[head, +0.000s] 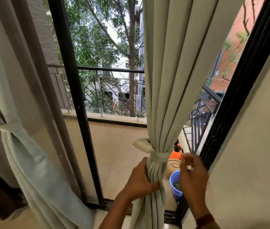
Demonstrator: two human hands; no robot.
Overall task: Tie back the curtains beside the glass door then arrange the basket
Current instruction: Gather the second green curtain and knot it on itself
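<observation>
The left hand [139,180] is gripping the gathered pale green curtain [172,80] just below its fabric tieback [157,157], at the glass door's [74,96] right side. The right hand [193,174] is hovering beside the tieback, fingers curled but blurred; I cannot tell whether they are pinching anything.

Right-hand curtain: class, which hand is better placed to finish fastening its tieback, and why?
Probably the right. The right hand is raised beside the tieback, though blurred; the left hand grips the gathered curtain just below the tieback, holding the folds together.
</observation>
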